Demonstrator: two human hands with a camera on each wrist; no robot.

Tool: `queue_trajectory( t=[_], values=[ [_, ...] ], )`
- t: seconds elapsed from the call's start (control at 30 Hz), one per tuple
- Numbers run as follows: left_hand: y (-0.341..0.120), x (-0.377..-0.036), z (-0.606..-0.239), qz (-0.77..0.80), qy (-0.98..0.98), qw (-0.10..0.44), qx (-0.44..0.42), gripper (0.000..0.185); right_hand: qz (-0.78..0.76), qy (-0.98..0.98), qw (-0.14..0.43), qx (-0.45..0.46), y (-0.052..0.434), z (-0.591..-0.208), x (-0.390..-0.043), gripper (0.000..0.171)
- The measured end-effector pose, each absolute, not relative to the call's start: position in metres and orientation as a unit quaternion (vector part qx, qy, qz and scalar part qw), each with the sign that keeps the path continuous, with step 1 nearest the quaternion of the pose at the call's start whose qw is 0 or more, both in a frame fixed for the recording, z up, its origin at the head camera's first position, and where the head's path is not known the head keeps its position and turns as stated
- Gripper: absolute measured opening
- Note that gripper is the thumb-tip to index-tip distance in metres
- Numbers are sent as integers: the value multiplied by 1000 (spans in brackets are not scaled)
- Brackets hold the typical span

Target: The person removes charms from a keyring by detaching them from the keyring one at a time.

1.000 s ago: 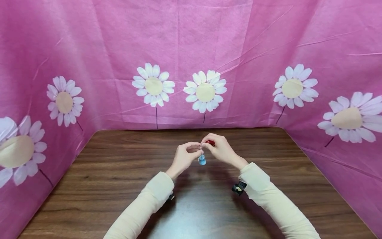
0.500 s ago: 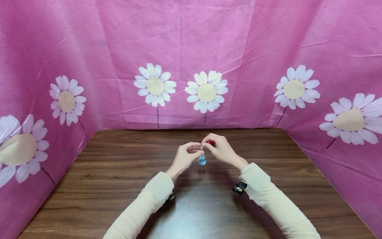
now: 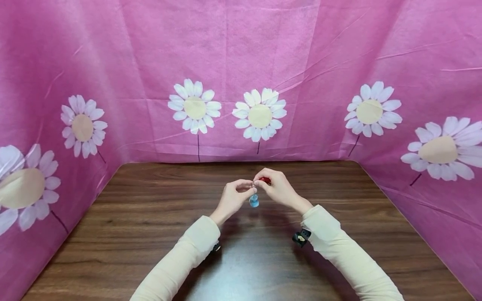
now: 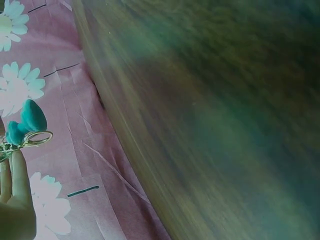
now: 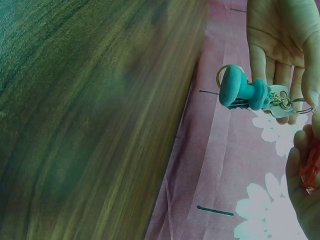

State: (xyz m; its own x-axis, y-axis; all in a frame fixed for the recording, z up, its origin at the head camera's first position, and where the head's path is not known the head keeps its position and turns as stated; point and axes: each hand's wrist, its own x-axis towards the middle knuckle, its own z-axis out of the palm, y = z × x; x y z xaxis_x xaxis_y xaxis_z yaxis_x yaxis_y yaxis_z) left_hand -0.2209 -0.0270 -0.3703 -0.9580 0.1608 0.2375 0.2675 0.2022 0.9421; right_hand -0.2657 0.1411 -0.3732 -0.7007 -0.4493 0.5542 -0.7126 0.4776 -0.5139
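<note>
In the head view my left hand [image 3: 231, 198] and right hand [image 3: 279, 188] meet fingertip to fingertip over the table. A blue pushpin-shaped charm [image 3: 254, 201] dangles below them. The right wrist view shows the charm on a short chain with a metal key [image 5: 280, 102] and a split ring [image 5: 298, 103], all one keychain. My left thumb and fingers pinch this keychain near the ring. My right thumb and forefinger pinch right at the ring's edge, while a shiny red item [image 5: 311, 167] lies in that hand's curled fingers, partly hidden.
A brown wood-grain table [image 3: 150, 234] stretches below both arms. Pink cloth [image 3: 226, 42] printed with white daisies hangs around its back and sides. Each wrist carries a black strapped camera, the right one [image 3: 301, 238] more visible.
The blue charm sways slightly and has turned a little. Both hands hold almost the same position, fingertips together.
</note>
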Motion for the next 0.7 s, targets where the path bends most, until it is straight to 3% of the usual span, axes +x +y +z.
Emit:
queue_trajectory(
  t=[0.4, 0.7],
  values=[
    [-25, -221, -371, -631, -759, 48, -150, 27, 388, -843, 177, 329, 142, -378, -270, 4],
    [-26, -242, -399, -710, -696, 25, -108, 25, 392, -843, 176, 323, 141, -374, -269, 6]
  ],
)
